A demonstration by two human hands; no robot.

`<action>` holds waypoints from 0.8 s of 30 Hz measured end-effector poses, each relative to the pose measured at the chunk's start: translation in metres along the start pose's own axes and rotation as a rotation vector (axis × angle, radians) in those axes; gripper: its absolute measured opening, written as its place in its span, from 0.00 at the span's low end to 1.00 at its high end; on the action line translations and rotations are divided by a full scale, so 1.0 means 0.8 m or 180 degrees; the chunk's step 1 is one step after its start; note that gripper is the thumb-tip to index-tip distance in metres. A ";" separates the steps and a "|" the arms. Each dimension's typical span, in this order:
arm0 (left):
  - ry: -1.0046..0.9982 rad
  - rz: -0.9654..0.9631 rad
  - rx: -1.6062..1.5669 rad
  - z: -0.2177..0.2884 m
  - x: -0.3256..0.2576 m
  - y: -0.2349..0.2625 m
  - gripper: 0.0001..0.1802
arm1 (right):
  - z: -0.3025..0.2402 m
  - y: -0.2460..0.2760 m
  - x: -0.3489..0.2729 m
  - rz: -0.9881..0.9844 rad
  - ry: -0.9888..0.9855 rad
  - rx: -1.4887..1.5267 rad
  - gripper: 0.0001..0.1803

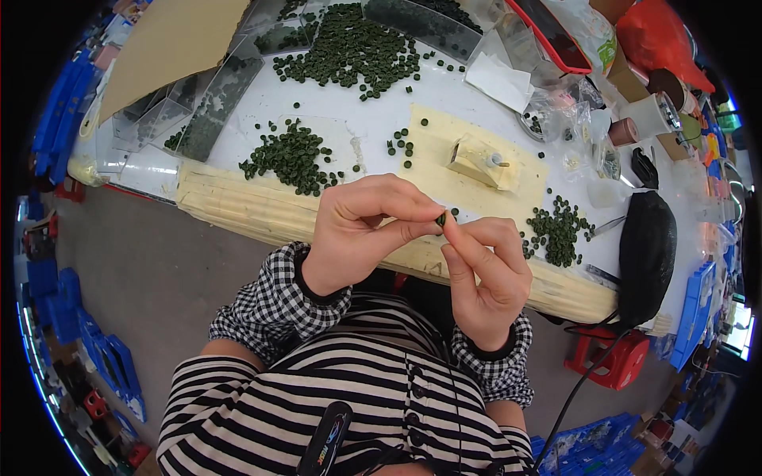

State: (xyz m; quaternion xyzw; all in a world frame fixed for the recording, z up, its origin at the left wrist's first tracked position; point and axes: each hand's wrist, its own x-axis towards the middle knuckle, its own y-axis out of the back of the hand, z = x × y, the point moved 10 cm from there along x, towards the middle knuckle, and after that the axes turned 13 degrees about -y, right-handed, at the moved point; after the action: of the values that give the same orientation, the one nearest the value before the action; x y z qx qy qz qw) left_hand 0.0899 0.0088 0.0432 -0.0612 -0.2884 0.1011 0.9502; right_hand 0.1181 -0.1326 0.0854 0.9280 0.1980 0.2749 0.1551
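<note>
A left hand [349,226] and a right hand [496,285] are meeting at a green piece [440,219] in front of the block [476,165].
The left grip is pinching the piece narrowly between thumb and finger; a right fingertip is touching it, though I cannot tell whether that grip is closed. Similar pieces are lying in a left pile [292,159] and a right pile [560,232] to either side of the block, and a black pouch [649,254] is resting farther right of it.
</note>
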 end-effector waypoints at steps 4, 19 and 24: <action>-0.0032 -0.0048 0.0040 0.001 0.001 -0.001 0.10 | 0.003 0.000 -0.001 -0.0012 -0.0058 0.0054 0.21; 0.0450 0.0167 -0.0469 -0.015 -0.006 0.001 0.10 | 0.015 -0.001 -0.001 -0.0113 -0.0356 0.0290 0.19; 0.0224 0.0121 -0.0234 -0.007 -0.003 0.001 0.10 | 0.011 -0.002 0.000 -0.0096 -0.0314 0.0222 0.20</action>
State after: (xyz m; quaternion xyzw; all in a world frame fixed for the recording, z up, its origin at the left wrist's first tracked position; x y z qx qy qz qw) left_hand 0.0913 0.0087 0.0373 -0.1051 -0.2572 0.1063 0.9547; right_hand 0.1223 -0.1328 0.0778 0.9422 0.2135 0.2194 0.1363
